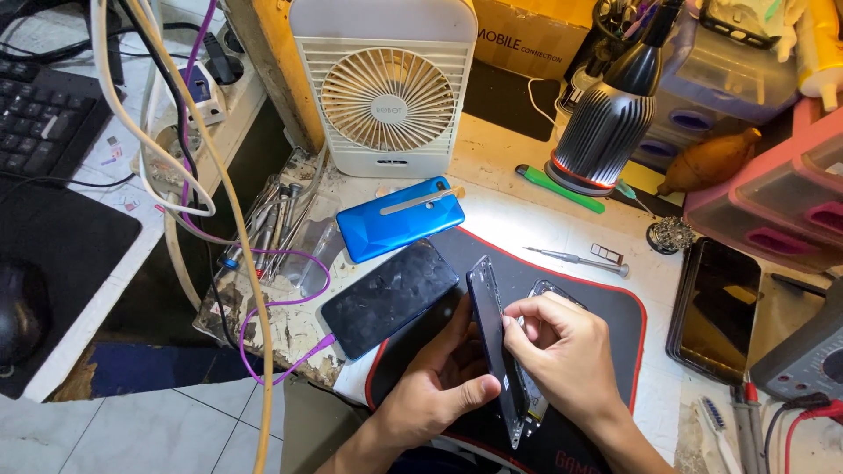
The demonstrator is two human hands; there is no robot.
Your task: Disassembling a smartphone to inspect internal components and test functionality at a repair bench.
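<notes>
My left hand (439,382) grips a dark phone (490,307) stood on its edge over a black mat with a red border (615,303). My right hand (558,347) pinches the phone's upper edge from the right, fingers curled against it. A clear phone case (546,290) shows just behind my right hand. Left of the hands lies a black phone with a cracked screen (391,294), and beyond it a blue phone (399,224) lies back-up with metal tweezers (420,200) on it.
A white desk fan (386,88) stands at the back. A lamp head (606,123) shines down beside a green tool (559,188). A screwdriver (575,258), another dark phone (713,307), pink drawers (773,211), a multimeter (808,355), a keyboard (44,118) and cables (202,158) surround the mat.
</notes>
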